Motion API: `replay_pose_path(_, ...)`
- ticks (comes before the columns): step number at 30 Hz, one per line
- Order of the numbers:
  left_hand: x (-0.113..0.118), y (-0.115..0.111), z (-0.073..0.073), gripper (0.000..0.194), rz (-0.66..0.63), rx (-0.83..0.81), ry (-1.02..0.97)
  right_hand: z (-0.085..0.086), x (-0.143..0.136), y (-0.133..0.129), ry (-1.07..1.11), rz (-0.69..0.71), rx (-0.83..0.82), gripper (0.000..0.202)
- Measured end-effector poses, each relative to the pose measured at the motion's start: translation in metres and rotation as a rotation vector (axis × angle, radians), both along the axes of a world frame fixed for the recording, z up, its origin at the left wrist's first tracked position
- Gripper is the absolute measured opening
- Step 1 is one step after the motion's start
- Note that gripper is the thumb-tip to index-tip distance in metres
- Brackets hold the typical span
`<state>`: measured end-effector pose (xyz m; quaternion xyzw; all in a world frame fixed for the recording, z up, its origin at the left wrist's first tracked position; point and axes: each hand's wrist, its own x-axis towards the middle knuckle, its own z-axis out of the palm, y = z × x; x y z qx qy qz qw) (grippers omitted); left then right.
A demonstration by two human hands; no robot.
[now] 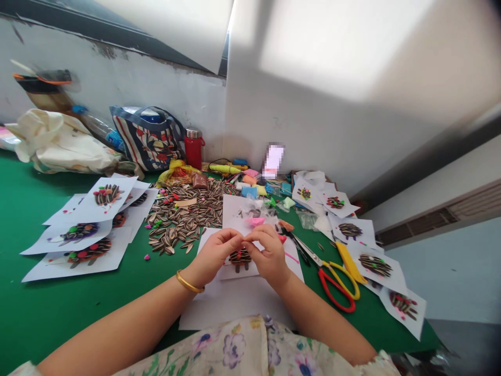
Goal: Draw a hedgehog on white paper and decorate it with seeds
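Observation:
My left hand (217, 254) and my right hand (269, 253) meet at the fingertips above a white paper sheet (235, 272). Each hand is pinched closed, and whatever lies between the fingertips is too small to make out. Just below them on the sheet sits a hedgehog figure (240, 257) made of striped seeds with small red dots, partly covered by my hands. Pink clay (255, 222) lies right behind my fingers. A heap of sunflower seeds (199, 209) spreads to the left of the sheet.
Scissors (332, 277) with red and yellow handles lie right of my right hand. Finished seed pictures (94, 230) overlap at the left, and more (376, 265) line the right edge. A red bottle (193, 149), a patterned bag (151, 138) and a phone (274, 160) stand along the wall.

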<state>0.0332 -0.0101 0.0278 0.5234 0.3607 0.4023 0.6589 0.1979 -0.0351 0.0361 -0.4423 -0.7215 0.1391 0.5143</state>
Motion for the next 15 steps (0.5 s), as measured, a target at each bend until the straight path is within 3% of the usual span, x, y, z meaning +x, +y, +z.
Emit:
replay_pose_path(8, 0.0006, 0.0011, -0.0047, 0.030, 0.020, -0.044, -0.144, -0.0005, 0.0019, 0.0016, 0.022, 0.027, -0.029, 0.009)
replay_pose_path(15, 0.0002, -0.0020, 0.0036, 0.035, 0.001, 0.018, 0.003, -0.0005, -0.0002, 0.0027, 0.086, 0.052, -0.069, 0.009)
